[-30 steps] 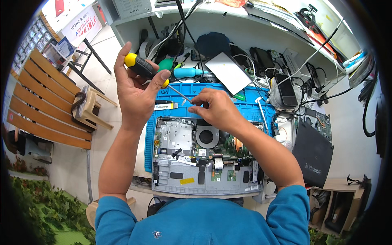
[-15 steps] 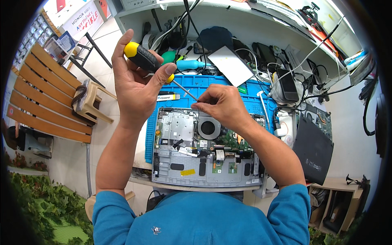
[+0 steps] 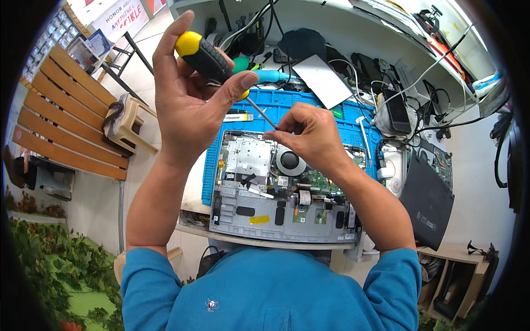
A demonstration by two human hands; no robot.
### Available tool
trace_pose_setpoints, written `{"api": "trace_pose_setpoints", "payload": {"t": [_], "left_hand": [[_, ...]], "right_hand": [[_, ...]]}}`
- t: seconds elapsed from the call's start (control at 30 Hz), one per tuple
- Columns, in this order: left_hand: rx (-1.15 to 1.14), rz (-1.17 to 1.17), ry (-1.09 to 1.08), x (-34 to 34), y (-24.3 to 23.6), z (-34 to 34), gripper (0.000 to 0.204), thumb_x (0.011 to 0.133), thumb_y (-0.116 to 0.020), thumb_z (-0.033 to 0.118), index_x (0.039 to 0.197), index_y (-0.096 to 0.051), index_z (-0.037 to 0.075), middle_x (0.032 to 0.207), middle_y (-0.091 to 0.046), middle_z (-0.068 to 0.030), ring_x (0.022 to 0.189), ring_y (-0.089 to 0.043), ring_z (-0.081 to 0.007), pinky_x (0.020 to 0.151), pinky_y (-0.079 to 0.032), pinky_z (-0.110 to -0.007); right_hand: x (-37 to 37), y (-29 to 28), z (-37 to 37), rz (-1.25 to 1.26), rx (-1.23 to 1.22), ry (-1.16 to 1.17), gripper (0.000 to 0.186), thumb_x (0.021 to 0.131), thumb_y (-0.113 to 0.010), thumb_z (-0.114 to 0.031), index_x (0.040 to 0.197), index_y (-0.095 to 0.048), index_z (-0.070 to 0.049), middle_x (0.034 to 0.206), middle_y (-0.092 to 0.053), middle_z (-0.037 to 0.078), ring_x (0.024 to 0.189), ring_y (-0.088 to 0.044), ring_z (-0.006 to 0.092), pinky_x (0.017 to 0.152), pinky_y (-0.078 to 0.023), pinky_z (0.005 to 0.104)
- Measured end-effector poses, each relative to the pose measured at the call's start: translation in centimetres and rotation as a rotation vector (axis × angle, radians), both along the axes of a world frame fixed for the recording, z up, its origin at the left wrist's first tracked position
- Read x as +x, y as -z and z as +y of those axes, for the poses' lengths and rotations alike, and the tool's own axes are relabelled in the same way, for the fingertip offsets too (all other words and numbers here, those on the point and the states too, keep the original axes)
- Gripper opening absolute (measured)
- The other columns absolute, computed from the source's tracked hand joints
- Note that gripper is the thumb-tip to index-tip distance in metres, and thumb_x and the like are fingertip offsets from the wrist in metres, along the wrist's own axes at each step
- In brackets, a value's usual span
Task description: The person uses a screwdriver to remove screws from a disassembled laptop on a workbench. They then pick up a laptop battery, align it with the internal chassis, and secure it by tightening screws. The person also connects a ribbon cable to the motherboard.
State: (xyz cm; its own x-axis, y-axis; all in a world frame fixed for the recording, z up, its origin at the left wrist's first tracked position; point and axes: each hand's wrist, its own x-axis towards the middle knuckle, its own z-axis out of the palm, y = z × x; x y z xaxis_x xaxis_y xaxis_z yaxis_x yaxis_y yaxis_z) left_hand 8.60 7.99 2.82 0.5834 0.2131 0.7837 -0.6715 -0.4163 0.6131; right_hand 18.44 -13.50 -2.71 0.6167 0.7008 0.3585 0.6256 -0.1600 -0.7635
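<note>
Table (image 3: 193, 194) w/ blue mat (image 3: 208, 183), opened laptop (image 3: 234, 222) on it. L hand (image 3: 190, 113) wraps the screwdriver (image 3: 207, 60) handle, R hand (image 3: 313, 135) pinches its tip; vs ~1s ago, tip's nearer laptop's far edge, so work's prob. shifting over it.

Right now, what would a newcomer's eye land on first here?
The yellow-and-black screwdriver in the left grip, upper left of centre, its shaft slanting down to the right grip. Below lies an opened laptop with a round fan, partly framed by a bright blue mat.
</note>
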Motion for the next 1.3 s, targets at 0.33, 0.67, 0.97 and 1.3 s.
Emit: {"api": "trace_pose_setpoints", "payload": {"t": [0.33,0.67,0.97,1.3], "left_hand": [[0.064,-0.054,0.035,-1.5,-0.6,1.0,0.094,0.099,-0.086,0.004,0.173,-0.028,0.012,0.114,-0.075,-0.0106,0.102,-0.076,-0.0138,0.093,-0.065,-0.027],[-0.042,-0.048,0.002,-2.7,-0.7,0.7,0.091,0.099,-0.087,0.003,0.170,-0.031,0.012,0.115,-0.076,-0.0108,0.104,-0.076,-0.0141,0.096,-0.064,-0.028],[0.020,-0.056,0.002,-3.4,-1.1,0.7,0.090,0.099,-0.087,0.003,0.170,-0.032,0.011,0.113,-0.077,-0.0111,0.105,-0.077,-0.0148,0.096,-0.065,-0.029],[0.047,-0.082,0.030,-3.7,-1.7,0.1,0.092,0.098,-0.087,0.002,0.170,-0.031,0.011,0.114,-0.075,-0.0120,0.103,-0.076,-0.0146,0.093,-0.066,-0.027]], "right_hand": [[-1.5,-1.1,-0.2,0.046,0.024,-0.022,0.030,0.086,-0.099,-0.018,0.082,-0.074,-0.001,0.080,-0.072,0.005,0.068,-0.065,0.0135,0.062,-0.053,0.0314],[-2.9,-1.3,-0.3,-0.045,0.064,-0.009,0.031,0.086,-0.099,-0.018,0.082,-0.073,-0.002,0.080,-0.071,0.006,0.070,-0.065,0.0170,0.064,-0.054,0.0334],[-3.5,-2.2,-0.7,-0.103,0.056,-0.010,0.030,0.087,-0.097,-0.018,0.083,-0.073,-0.001,0.081,-0.071,0.007,0.071,-0.066,0.0178,0.065,-0.054,0.0339],[-3.8,-3.0,-1.3,-0.169,0.027,-0.003,0.025,0.089,-0.094,-0.015,0.085,-0.073,-0.001,0.084,-0.074,0.009,0.073,-0.073,0.0226,0.066,-0.060,0.0352]]}}
